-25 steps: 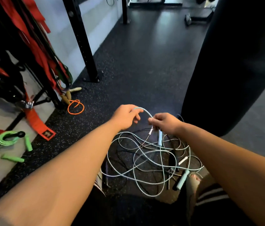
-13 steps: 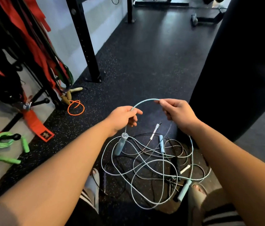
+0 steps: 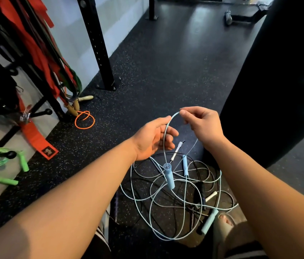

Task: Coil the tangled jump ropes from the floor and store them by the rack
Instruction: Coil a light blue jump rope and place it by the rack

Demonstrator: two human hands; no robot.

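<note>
Jump ropes (image 3: 181, 199): a loose heap of pale blue and black strands on the floor, directly below both hands and nearer the observer's side of them. The rack (image 3: 95, 43) stands well apart, up and to the left of the grip.

One blue rope (image 3: 164, 146) is raised out of the heap. It arches between the hands, then drops straight down from the left hand (image 3: 153, 139).

The right hand (image 3: 201, 126) pinches the top of the arch between thumb and forefinger. The left hand's fingers are loosely curled with the rope crossing their tips. Whether they nip it cannot be told.

The handle (image 3: 169, 177) hangs below the left hand, long axis near upright, over the heap. In my judgement the left hand is nearer it, and the slack to gather lies downward.

Not established: the number of ropes. Black strands merge with the dark floor, and the forearms cover the heap's edges.
</note>
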